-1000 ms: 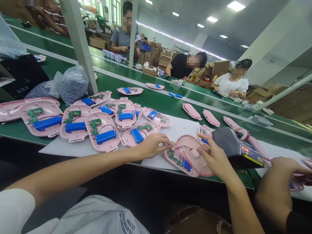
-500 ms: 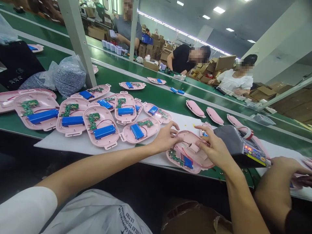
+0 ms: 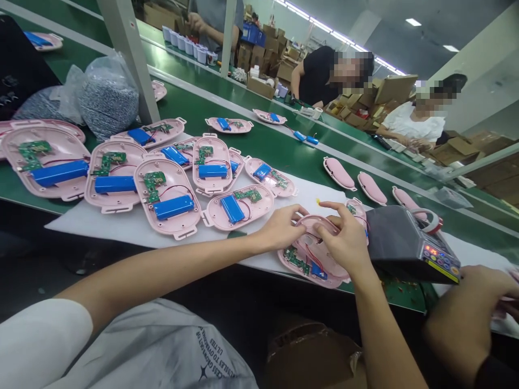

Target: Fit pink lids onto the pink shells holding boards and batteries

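Near the bench's front edge lies an open pink shell (image 3: 292, 267) with a green circuit board and a blue battery (image 3: 319, 272). Over it, a second pink shell half (image 3: 320, 220) is tilted up, joined by red wires. My left hand (image 3: 286, 227) grips its left rim, thumb and fingers closed on it. My right hand (image 3: 344, 237) holds its right side, thumb on the inner face and index finger stretched outward. Left of my hands, another pink shell (image 3: 259, 202) with a blue battery rests on white foam sheet (image 3: 162, 228).
Several more open pink shells (image 3: 166, 189) spread to the left. A black device (image 3: 405, 246) with a red display stands right of my hands. A co-worker's arm (image 3: 466, 313) is at the right edge. Closed pink cases (image 3: 339, 173) and a metal post (image 3: 130, 59) stand further back.
The upper shell half has been tilted up, and my right hand has closed in on its rim beside my left hand. The camera view has shifted slightly.
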Action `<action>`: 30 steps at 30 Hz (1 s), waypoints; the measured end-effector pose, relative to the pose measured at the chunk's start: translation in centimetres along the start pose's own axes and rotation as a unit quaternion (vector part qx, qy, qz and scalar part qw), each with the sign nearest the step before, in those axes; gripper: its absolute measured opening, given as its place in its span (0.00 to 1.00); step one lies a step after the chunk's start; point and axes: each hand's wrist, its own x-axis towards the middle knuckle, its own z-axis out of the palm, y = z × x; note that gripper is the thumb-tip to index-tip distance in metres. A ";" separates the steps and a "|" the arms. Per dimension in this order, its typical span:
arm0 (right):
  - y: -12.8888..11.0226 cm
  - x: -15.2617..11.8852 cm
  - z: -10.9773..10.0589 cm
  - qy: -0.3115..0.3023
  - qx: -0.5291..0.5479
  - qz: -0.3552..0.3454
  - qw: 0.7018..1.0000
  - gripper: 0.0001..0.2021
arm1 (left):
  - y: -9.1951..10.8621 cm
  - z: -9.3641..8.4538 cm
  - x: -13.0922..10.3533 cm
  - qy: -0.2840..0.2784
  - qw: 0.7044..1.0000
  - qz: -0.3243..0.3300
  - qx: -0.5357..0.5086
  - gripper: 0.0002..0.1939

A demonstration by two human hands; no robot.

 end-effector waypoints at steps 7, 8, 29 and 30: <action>-0.1 0.1 0.2 -0.016 0.022 0.002 1.000 0.24 | -0.3 -0.3 0.2 -0.023 0.999 -0.021 -0.038 0.06; 0.1 0.1 0.1 -0.026 0.037 -0.001 0.999 0.24 | -0.4 -0.3 0.2 -0.029 0.998 -0.034 -0.055 0.06; 0.8 -0.1 0.1 0.004 -0.207 -0.206 0.956 0.12 | -0.3 -0.5 0.2 -0.053 0.986 -0.079 -0.135 0.07; 0.8 -0.1 0.2 0.010 -0.221 -0.209 0.953 0.12 | -0.4 -0.5 0.2 -0.058 0.985 -0.081 -0.138 0.07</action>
